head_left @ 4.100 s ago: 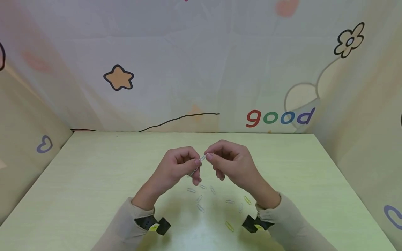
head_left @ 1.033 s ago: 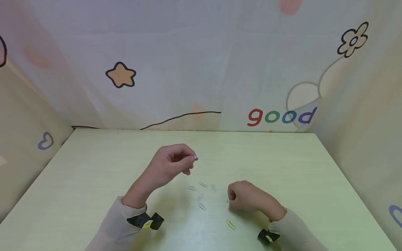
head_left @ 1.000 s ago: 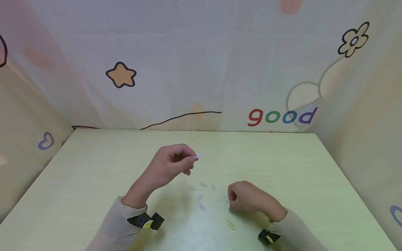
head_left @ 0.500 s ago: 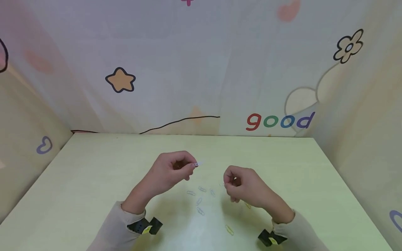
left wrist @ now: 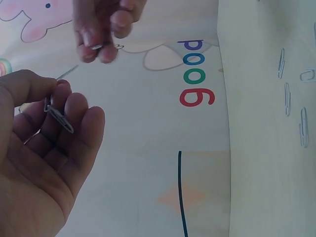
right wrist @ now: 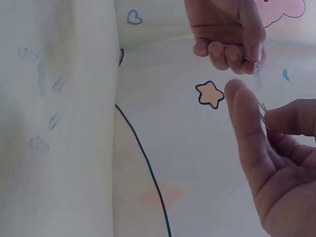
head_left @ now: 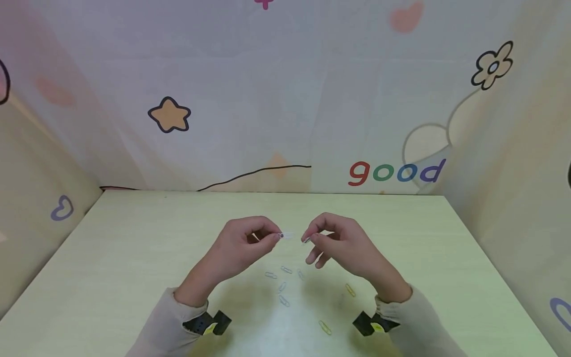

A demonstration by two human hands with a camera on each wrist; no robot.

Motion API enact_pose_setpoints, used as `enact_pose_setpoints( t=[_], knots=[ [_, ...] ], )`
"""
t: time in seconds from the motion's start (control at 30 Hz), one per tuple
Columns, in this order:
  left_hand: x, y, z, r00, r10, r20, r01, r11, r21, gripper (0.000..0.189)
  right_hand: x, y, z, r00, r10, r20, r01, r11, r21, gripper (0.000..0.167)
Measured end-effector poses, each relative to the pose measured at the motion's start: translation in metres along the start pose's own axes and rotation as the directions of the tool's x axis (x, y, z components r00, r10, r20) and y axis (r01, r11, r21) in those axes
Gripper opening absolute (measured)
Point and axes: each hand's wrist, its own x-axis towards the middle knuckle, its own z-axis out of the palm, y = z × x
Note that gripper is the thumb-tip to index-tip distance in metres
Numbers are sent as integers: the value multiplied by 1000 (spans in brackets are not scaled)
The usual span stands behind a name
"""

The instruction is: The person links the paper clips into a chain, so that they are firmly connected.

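Left hand (head_left: 243,243): raised over the desk (head_left: 156,258), its grip clamped on a clip, thumb and fingertip together on it.
Left clip (head_left: 287,236): white in the head view, its free end pointing toward the other hand.
Hanging clip (left wrist: 60,120): in the left-wrist view, lying against the left fingers just below the pinch; whether it is linked to the left clip I can't tell.
Right hand (head_left: 343,245): also up off the desk, its grip pinching a clip of its own, the lower fingers loosely bent.
Right clip (head_left: 306,240): between thumb and forefinger, mostly covered by them.
Between the hands: a narrow gap; the two held clips sit near one another, tips apart.
Pale clips (head_left: 284,301): five, scattered in a loose cluster on the desk, between the hands and toward the person, each at its own angle.
Yellow clips (head_left: 350,290): two, one near the right wrist, the other closer to the person, both lying slanted.
Straps (head_left: 207,323): black, one on each wrist, with a dark block on the inner side.
Sleeves (head_left: 421,322): pale, long, ending at the wrists.
Backdrop (head_left: 250,114): pale cloth behind the desk, printed with an orange star (head_left: 169,115), a flower (head_left: 492,65) and "good" (head_left: 397,172) in coloured letters.
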Motion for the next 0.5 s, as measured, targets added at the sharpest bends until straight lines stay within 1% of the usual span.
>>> enact_pose_setpoints(
  t=[0.1, 0.17, 0.2, 0.27, 0.3, 0.37, 0.43, 0.5],
  knots=[
    [-1, -1, 2, 1000, 17, -24, -16, 1000, 21, 9, 2, -5, 7, 998, -29, -62, 30, 999, 14, 8],
    [-2, -1, 2, 999, 23, -40, -23, 1000, 21, 11, 2, -6, 12, 991, -69, -116, 69, 998, -1, 9],
    [-2, -1, 2, 999, 28, -47, -27, 999, 20, 12, 2, -6, 14, 985, -99, -142, 98, 995, -17, 10],
    [-2, -1, 3, 998, 37, -52, -37, 999, 12, 14, 1, -7, 18, 967, -182, -181, 174, 983, -59, 14],
    [-3, 0, 4, 998, 44, -52, -44, 999, 8, 15, 0, -7, 19, 954, -227, -194, 216, 973, -78, 17],
    [-2, 0, 6, 997, 55, -47, -55, 998, -10, 16, -1, -7, 21, 923, -325, -208, 303, 944, -132, 21],
    [-2, 1, 9, 998, 57, -36, -59, 997, -46, 16, -3, -8, 23, 883, -422, -204, 384, 901, -200, 25],
    [-1, 1, 12, 998, 55, -28, -57, 995, -85, 16, -3, -9, 24, 846, -501, -183, 450, 854, -261, 27]
  ],
)
